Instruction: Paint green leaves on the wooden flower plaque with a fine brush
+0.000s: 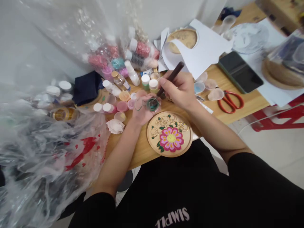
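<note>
At the centre of the frame the person's right hand (pixel 180 89) is closed around a dark-handled paintbrush (pixel 171 77), whose handle slants up toward the top of the picture while its tip dips into a small round pot of green paint (pixel 152 104). The left hand (pixel 143 110) cups that pot from below, fingers curled loosely about it; a second, clear pot seems to sit beside it in the same palm, though motion blur makes this hard to confirm.

Just below the hands, at the near edge of the wooden table (pixel 251 101), lies a round wooden plaque (pixel 169 134) painted with a pink flower, a yellow centre, green leaves and gold outlines.

To the left of the hands a crowd of small paint pots (pixel 111 106) with white and pastel lids stands close together, and a crumpled tissue (pixel 115 126) lies just below them. Above these, toward the upper middle, taller paint bottles (pixel 133 58) sit partly inside clear plastic wrap (pixel 42 152), which fills the whole left side of the frame and hides much of the table there. A dark cloth (pixel 86 87) lies left of the pots.

Right of the hands are a few shallow plastic cups (pixel 210 88), red-handled scissors (pixel 230 100) and a dark phone (pixel 239 75). At the top centre, cut white paper (pixel 204 47) partly covers another wooden disc (pixel 184 38).
</note>
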Motion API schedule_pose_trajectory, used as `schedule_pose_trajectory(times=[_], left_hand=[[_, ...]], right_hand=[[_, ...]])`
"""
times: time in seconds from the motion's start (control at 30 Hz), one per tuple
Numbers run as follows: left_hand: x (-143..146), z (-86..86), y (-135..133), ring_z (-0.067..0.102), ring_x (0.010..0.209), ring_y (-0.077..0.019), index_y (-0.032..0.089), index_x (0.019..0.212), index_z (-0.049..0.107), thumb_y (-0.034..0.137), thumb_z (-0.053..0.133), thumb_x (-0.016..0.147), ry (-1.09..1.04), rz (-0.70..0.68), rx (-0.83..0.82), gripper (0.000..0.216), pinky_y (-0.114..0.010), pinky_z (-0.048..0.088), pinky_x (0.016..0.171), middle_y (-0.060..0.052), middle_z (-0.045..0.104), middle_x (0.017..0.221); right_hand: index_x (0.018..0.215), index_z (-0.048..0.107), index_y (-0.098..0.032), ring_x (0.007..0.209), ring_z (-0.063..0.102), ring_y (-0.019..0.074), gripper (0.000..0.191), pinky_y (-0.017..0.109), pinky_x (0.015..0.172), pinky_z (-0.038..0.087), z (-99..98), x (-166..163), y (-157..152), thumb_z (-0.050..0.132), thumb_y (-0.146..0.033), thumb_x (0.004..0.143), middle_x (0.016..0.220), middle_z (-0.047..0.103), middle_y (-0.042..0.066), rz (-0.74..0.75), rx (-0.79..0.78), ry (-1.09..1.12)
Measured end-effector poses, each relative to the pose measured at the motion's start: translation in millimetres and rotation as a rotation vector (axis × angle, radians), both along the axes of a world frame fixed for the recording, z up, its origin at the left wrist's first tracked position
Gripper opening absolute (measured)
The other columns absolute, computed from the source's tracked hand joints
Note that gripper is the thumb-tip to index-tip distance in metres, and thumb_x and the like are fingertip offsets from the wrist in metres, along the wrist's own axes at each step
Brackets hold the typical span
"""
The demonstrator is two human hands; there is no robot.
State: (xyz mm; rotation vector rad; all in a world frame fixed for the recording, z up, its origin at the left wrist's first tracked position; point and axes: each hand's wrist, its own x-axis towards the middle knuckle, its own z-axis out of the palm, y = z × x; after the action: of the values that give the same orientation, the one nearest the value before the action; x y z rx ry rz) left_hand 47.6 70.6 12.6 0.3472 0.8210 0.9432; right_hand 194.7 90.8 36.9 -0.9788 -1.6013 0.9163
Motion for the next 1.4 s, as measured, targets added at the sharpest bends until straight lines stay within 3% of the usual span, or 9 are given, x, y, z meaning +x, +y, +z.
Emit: schedule_pose_trajectory(times=[0.1, 0.2, 0.37, 0.6, 0.77, 0.93, 1.13, 1.27, 1.4], left_hand=[[-1, 2.9, 0, 0.057, 0.057, -0.0104, 0.016, 0.066, 0.062, 0.011, 0.026, 0.098, 0.010, -0.006, -0.014, 0.048, -0.021, 0.037, 0.047, -0.004, 0.061, 0.064], [-1, 3.5, 1, 0.057, 0.057, -0.0099, 0.015, 0.066, 0.060, 0.013, 0.026, 0.099, -0.001, 0.008, -0.014, 0.048, -0.021, 0.038, 0.049, -0.004, 0.060, 0.066], [-2, 0.7, 1, 0.055, 0.058, -0.0101, 0.016, 0.065, 0.057, 0.010, 0.023, 0.098, 0.005, -0.005, -0.011, 0.047, -0.021, 0.039, 0.049, -0.003, 0.059, 0.066], [-1, -0.7, 0, 0.056, 0.056, -0.0110, 0.015, 0.066, 0.060, 0.010, 0.031, 0.094, -0.074, 0.019, -0.011, 0.041, -0.020, 0.041, 0.046, -0.005, 0.062, 0.065], [0, 0.7, 1, 0.056, 0.058, -0.0121, 0.017, 0.068, 0.059, 0.016, 0.038, 0.097, -0.005, 0.020, -0.070, 0.035, -0.022, 0.039, 0.049, -0.003, 0.060, 0.065], [1, 1.1, 1, 0.054, 0.058, -0.0123, 0.017, 0.069, 0.058, 0.014, 0.030, 0.097, 0.025, 0.015, -0.054, 0.040, -0.023, 0.036, 0.052, -0.002, 0.058, 0.065], [2, 2.0, 2, 0.052, 0.062, -0.0137, 0.017, 0.068, 0.057, 0.016, 0.031, 0.095, -0.006, 0.001, -0.028, 0.037, -0.024, 0.035, 0.051, -0.004, 0.056, 0.063], [3, 4.7, 3, 0.052, 0.059, -0.0125, 0.018, 0.063, 0.051, 0.014, 0.028, 0.096, -0.066, 0.006, -0.052, 0.040, -0.023, 0.034, 0.049, -0.003, 0.055, 0.061], [4, 4.8, 4, 0.056, 0.059, -0.0099, 0.014, 0.069, 0.060, 0.014, 0.025, 0.100, -0.098, 0.038, -0.036, 0.047, -0.020, 0.038, 0.049, -0.004, 0.061, 0.066]], right_hand=[[0.072, 0.059, -0.019, 0.062, 0.061, 0.0093, 0.035, 0.025, 0.061, 0.049, 0.0, -1, 2, 0.059, -0.049, 0.091, 0.060, 0.055, -0.004, 0.038, -0.058, 0.061], [0.070, 0.059, -0.018, 0.057, 0.060, 0.0066, 0.024, 0.021, 0.058, 0.049, -0.7, -4, 6, 0.061, -0.032, 0.089, 0.057, 0.055, -0.006, 0.092, -0.086, 0.152], [0.066, 0.060, -0.019, 0.039, 0.046, 0.0036, 0.021, 0.019, 0.041, 0.036, -0.2, -3, 10, 0.055, -0.009, 0.084, 0.045, 0.051, -0.008, 0.151, -0.128, 0.219], [0.062, 0.062, -0.020, 0.045, 0.050, 0.0061, 0.023, 0.022, 0.045, 0.042, 5.1, -1, 9, 0.066, -0.014, 0.084, 0.048, 0.054, -0.006, 0.071, -0.219, 0.114], [0.061, 0.061, -0.020, 0.049, 0.055, 0.0066, 0.024, 0.023, 0.053, 0.050, 4.1, -3, 5, 0.066, -0.022, 0.085, 0.057, 0.061, -0.004, 0.142, -0.175, 0.172], [0.062, 0.063, -0.019, 0.055, 0.056, 0.0061, 0.022, 0.021, 0.057, 0.050, 1.9, -4, 3, 0.064, -0.024, 0.083, 0.057, 0.060, -0.004, 0.163, -0.101, 0.201], [0.064, 0.062, -0.018, 0.053, 0.056, 0.0069, 0.029, 0.023, 0.055, 0.049, 0.3, -4, 6, 0.063, -0.031, 0.090, 0.056, 0.057, -0.004, 0.092, -0.159, 0.069], [0.064, 0.063, -0.019, 0.044, 0.049, 0.0052, 0.023, 0.021, 0.045, 0.040, 0.9, -5, 5, 0.059, -0.019, 0.087, 0.049, 0.053, -0.005, 0.131, -0.141, 0.165], [0.061, 0.064, -0.020, 0.037, 0.043, 0.0067, 0.020, 0.025, 0.038, 0.029, 2.2, -6, 3, 0.056, -0.010, 0.076, 0.041, 0.048, -0.005, 0.131, -0.087, 0.294]])
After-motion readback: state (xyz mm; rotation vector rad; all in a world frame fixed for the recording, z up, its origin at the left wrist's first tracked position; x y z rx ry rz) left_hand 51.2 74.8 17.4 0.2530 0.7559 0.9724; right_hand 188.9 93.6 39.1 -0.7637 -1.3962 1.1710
